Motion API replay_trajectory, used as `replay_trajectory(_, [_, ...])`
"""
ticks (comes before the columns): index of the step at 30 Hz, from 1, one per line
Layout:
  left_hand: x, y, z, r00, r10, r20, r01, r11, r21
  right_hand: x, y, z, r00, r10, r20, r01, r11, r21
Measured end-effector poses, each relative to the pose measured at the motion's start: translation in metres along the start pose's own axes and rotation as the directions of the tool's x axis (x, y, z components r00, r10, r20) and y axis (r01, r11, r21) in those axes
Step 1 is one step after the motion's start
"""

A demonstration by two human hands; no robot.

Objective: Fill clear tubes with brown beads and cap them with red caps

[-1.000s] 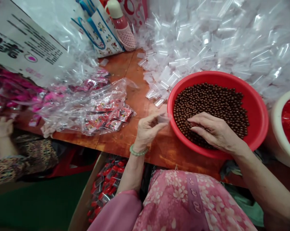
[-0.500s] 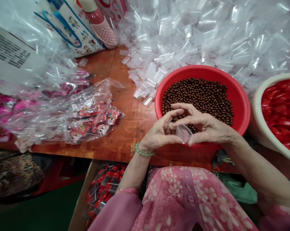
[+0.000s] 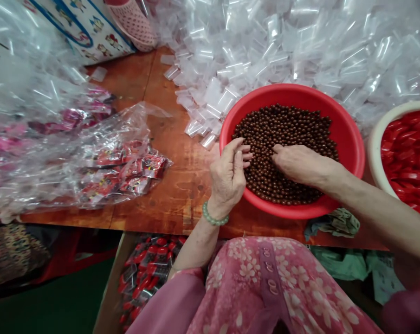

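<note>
Small glossy brown balls point(image 3: 286, 127) fill much of a red basin point(image 3: 351, 139) at the table's front. My right hand point(image 3: 300, 164) is down among them, its fingers bunched and their tips partly buried. What those fingers hold, if anything, is hidden. At the basin's left rim is my left hand point(image 3: 229, 171), wearing a green bead bracelet point(image 3: 215, 217). Its fingers are loosely bent and apart over the rim, with nothing visible in them. The clear plastic cup cannot be seen now.
A large heap of clear plastic containers point(image 3: 286, 51) covers the back. Red plastic pieces lie in a cream tub point(image 3: 377, 148) on the right. Plastic bags of red packets point(image 3: 126, 169) lie left. Below the edge stands a box of red-capped containers point(image 3: 150, 264).
My hands have moved apart from around the clear cup, which has gone out of sight. The right has gone into the balls; the left has drawn back to the basin's left rim.
</note>
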State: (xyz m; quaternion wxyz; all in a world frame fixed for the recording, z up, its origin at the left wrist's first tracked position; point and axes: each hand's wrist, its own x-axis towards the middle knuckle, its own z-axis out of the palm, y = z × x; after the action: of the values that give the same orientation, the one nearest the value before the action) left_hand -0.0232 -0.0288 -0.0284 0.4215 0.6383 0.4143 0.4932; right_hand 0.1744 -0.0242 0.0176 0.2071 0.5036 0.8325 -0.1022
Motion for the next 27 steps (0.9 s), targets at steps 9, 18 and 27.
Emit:
replay_trajectory(9, [-0.002, 0.005, 0.001, 0.997, -0.065, -0.034, 0.064, 0.997, -0.032, 0.026, 0.007, 0.014, 0.941, -0.289, -0.177, 0.339, 0.800, 0.495])
replay_trajectory(18, [0.004, 0.013, -0.015, 0.967, -0.142, 0.211, 0.201, 0.936, -0.289, 0.002, 0.019, -0.004, 0.896, -0.156, -0.415, 0.441, 0.203, 0.875])
replay_trajectory(27, [0.009, 0.021, 0.005, 0.841, -0.176, 0.511, 0.395, 0.846, -0.359, -0.015, 0.017, -0.006, 0.951, -0.074, -0.300, 0.290, -0.120, 0.950])
